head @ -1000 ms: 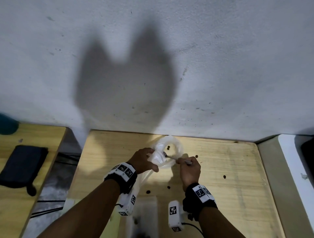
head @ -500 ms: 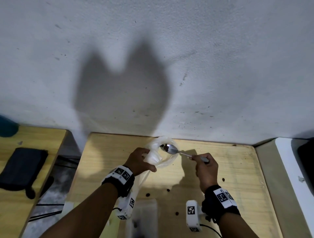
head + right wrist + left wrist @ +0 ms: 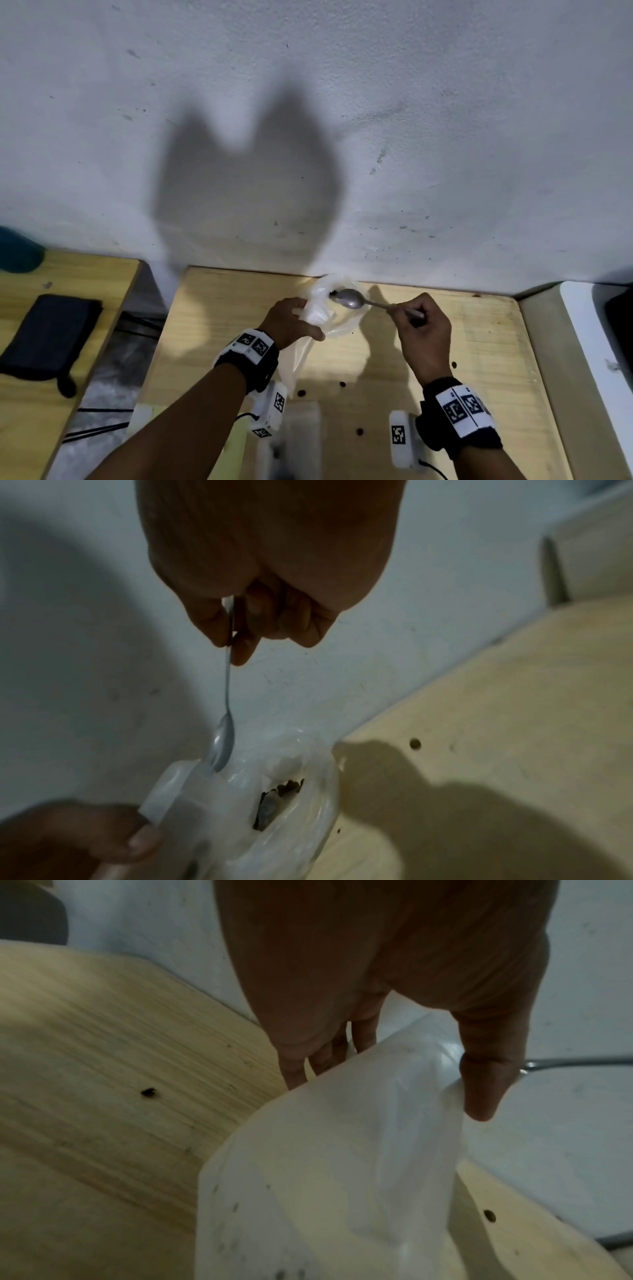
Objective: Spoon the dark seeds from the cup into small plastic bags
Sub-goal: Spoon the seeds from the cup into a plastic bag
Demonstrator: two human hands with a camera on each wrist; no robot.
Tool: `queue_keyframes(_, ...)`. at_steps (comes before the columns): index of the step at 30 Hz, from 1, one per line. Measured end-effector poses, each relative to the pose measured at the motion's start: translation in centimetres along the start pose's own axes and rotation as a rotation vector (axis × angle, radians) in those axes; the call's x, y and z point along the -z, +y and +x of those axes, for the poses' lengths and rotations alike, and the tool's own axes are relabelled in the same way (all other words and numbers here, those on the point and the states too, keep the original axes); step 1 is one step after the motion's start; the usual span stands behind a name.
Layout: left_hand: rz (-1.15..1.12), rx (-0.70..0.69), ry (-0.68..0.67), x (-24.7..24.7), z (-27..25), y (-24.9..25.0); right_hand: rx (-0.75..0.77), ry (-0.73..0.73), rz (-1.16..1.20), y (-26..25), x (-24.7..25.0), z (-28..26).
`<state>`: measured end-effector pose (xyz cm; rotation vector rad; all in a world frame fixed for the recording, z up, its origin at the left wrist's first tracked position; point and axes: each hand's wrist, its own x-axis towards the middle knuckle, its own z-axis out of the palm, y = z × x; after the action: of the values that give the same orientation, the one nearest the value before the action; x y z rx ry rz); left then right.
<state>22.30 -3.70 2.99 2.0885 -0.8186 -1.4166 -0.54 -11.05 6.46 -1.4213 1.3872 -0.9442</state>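
Note:
My left hand (image 3: 291,322) pinches a small translucent plastic bag (image 3: 317,308) beside a clear plastic cup (image 3: 346,329) at the far edge of the wooden table (image 3: 445,359). The bag (image 3: 335,1150) hangs down from thumb and fingers. My right hand (image 3: 416,322) grips the handle of a metal spoon (image 3: 349,298), whose bowl hovers over the cup's mouth and looks empty. In the right wrist view the spoon (image 3: 222,742) points down at the cup (image 3: 294,799), where dark seeds (image 3: 281,791) show inside.
Several loose dark seeds (image 3: 301,393) lie scattered on the table. A second wooden table at left carries a black pouch (image 3: 44,335). The white wall (image 3: 308,137) rises straight behind the cup. A white surface (image 3: 596,342) borders the table on the right.
My right hand has drawn away to the right and lifted the spoon out of the bag; the spoon bowl now hovers over the cup. The left hand keeps its hold on the bag.

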Motion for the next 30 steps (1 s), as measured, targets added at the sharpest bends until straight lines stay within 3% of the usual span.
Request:
queue_keyframes(2, -0.062, 0.032, -0.018, 0.1, 0.1, 0.1, -0.034, 0.075, -0.083, 1.1, -0.4, 0.0)
queue_keyframes(5, -0.13, 0.071, -0.045, 0.1, -0.1, 0.3, -0.043, 0.069, -0.252, 2.4, -1.5, -0.4)
queue_keyframes(11, -0.147, 0.091, -0.106, 0.0, -0.1, 0.4, -0.036, 0.138, -0.34, 3.5, -3.5, -0.6)
queue_keyframes(16, -0.141, 0.081, -0.124, 0.0, -0.3, 0.5, -0.03, 0.104, -0.309, 4.3, -4.3, -1.0)
queue_keyframes(30, -0.123, 0.052, -0.124, 0.2, 0.4, 0.7, -0.182, 0.224, -0.128, 5.1, -6.1, -1.5)
